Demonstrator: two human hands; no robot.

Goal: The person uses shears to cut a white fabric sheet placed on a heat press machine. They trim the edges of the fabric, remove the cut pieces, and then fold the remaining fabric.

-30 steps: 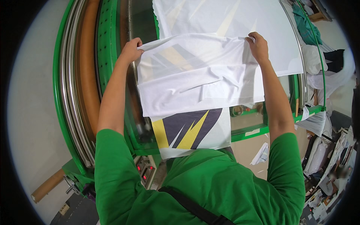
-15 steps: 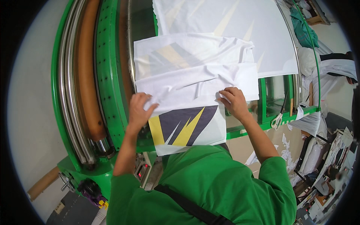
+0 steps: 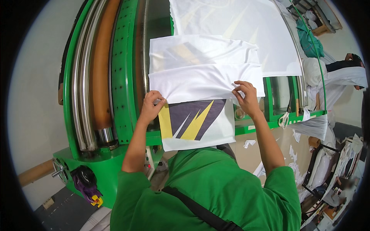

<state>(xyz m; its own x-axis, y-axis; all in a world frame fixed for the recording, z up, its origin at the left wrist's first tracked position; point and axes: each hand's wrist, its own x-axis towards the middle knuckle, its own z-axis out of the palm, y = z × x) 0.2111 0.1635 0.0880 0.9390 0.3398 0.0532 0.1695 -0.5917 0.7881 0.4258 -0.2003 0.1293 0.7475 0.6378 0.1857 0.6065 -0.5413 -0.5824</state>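
Observation:
A white fabric piece (image 3: 204,82), folded over in a band, lies across the green machine's bed in front of me. My left hand (image 3: 153,104) is closed in a pinch at its near left corner. Near its right end, my right hand (image 3: 247,98) pinches the near edge between thumb and fingers. Beneath that edge a printed sheet (image 3: 185,119) shows dark grey and yellow jagged shapes on white, and hangs down toward my body. Similar shapes show faintly through the fabric's far part. Behind it a larger white sheet (image 3: 266,46) is spread with faint yellow spikes.
Left of the fabric run the machine's brown roller (image 3: 103,73), steel bars (image 3: 83,84) and green frame (image 3: 124,69). White-handled scissors (image 3: 284,119) hang at the front rail on the right. Scraps of white material lie on the floor. A cluttered rack stands at far right.
The folded band of white fabric is smoother and flatter, with its near edge straighter. Both hands have moved slightly away from me, and the right thumb and fingers have drawn together. The view has shifted.

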